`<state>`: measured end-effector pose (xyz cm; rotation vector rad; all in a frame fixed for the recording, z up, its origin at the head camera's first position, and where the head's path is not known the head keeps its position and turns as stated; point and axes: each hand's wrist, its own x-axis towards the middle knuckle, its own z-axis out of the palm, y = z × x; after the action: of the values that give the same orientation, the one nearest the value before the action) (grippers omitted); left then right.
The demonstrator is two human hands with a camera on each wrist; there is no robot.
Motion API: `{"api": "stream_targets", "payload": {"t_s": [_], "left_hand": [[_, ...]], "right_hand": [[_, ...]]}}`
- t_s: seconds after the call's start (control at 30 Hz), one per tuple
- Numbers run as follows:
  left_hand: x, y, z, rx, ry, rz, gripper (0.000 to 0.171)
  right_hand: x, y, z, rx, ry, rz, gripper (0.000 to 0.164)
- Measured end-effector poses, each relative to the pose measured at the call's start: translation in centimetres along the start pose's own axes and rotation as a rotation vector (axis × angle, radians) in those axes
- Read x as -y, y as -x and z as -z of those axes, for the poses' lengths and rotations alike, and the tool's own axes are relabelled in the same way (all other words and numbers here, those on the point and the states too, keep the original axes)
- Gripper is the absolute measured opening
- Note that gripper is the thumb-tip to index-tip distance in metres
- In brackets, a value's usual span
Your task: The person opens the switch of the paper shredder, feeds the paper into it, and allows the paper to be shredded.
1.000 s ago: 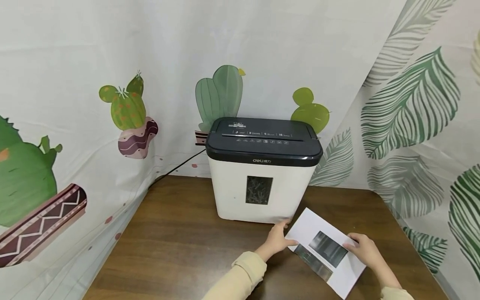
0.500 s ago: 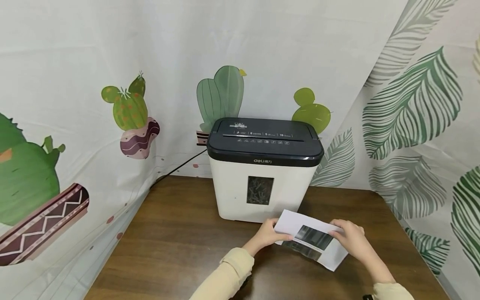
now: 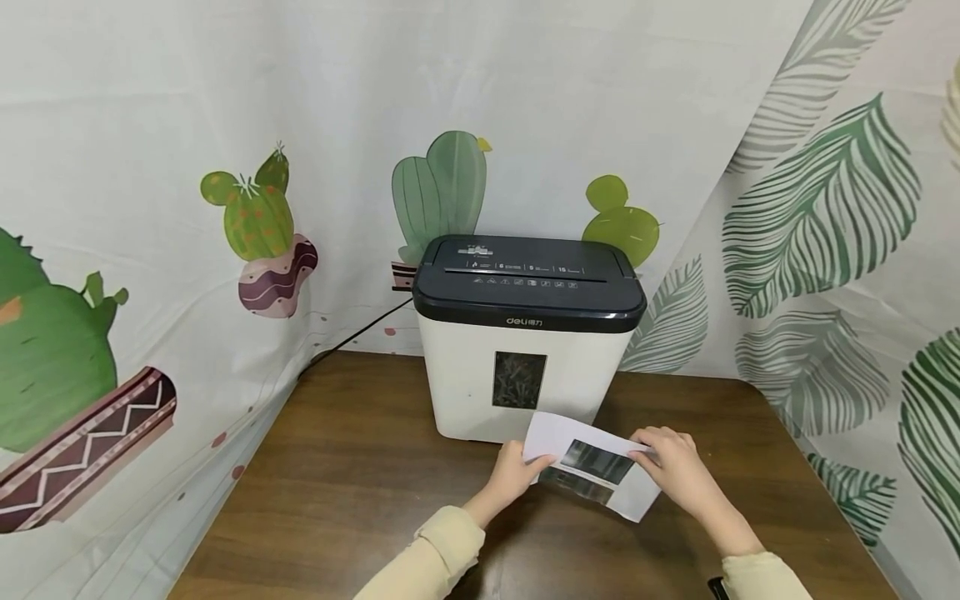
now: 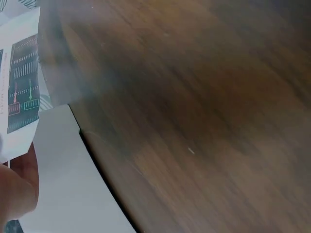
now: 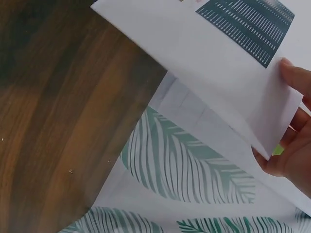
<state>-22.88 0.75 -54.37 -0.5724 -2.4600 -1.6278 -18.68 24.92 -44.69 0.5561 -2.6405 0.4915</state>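
A white printed sheet of paper [image 3: 549,430] with two dark pictures is held up, tilted, in front of the shredder [image 3: 459,379]. My left hand [image 3: 510,475] pinches its left edge, thumb on the printed face. At the upper right corner, my right hand [image 3: 671,467] grips the sheet between thumb and fingers. In the right wrist view, the paper [image 5: 194,58] bends near the right hand [image 5: 294,150], whose fingers curl behind it. The left wrist view catches only part of the left hand [image 4: 19,189] beside the printed side.
The shredder's black lid [image 3: 528,300] has a long feed slot across it, and its front window [image 3: 519,380] shows shredded bits. A black cord [image 3: 356,335] runs left behind it. The brown wooden table [image 3: 337,467] backs onto a patterned curtain [image 3: 337,100].
Both hands have brought the sheet leftward and slightly up, toward the shredder's front. The sheet has turned more level and tilted up, its lower corner rising away from the table's near edge.
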Motion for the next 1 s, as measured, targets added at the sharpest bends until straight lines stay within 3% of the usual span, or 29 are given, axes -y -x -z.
{"api": "stream_targets", "payload": {"t_s": [0.1, 0.4, 0.5, 0.6, 0.77, 1.0], "left_hand": [[0.4, 0.3, 1.1, 0.007, 0.016, 0.013, 0.024], [0.6, 0.7, 5.0, 0.004, 0.071, -0.009, 0.021], [0.2, 1.0, 6.1, 0.005, 0.092, 0.004, 0.019], [-1.1, 1.3, 7.3, 0.006, 0.133, 0.035, 0.019], [-3.7, 1.8, 9.5, -0.012, 0.207, 0.095, 0.018], [-4.0, 2.1, 10.4, -0.026, 0.220, 0.102, 0.019]], "right_hand": [[0.1, 0.0, -0.2, -0.042, -0.011, 0.003, 0.019], [0.4, -0.1, -1.1, -0.273, -0.054, 0.004, 0.018], [0.5, -0.3, -1.4, -0.345, -0.104, -0.037, 0.018], [0.6, -0.3, -1.6, -0.381, -0.226, -0.116, 0.019], [1.2, -0.3, -2.6, -0.359, -0.499, -0.258, 0.021], [2.3, -0.6, -4.2, -0.187, -0.712, -0.276, 0.027]]}}
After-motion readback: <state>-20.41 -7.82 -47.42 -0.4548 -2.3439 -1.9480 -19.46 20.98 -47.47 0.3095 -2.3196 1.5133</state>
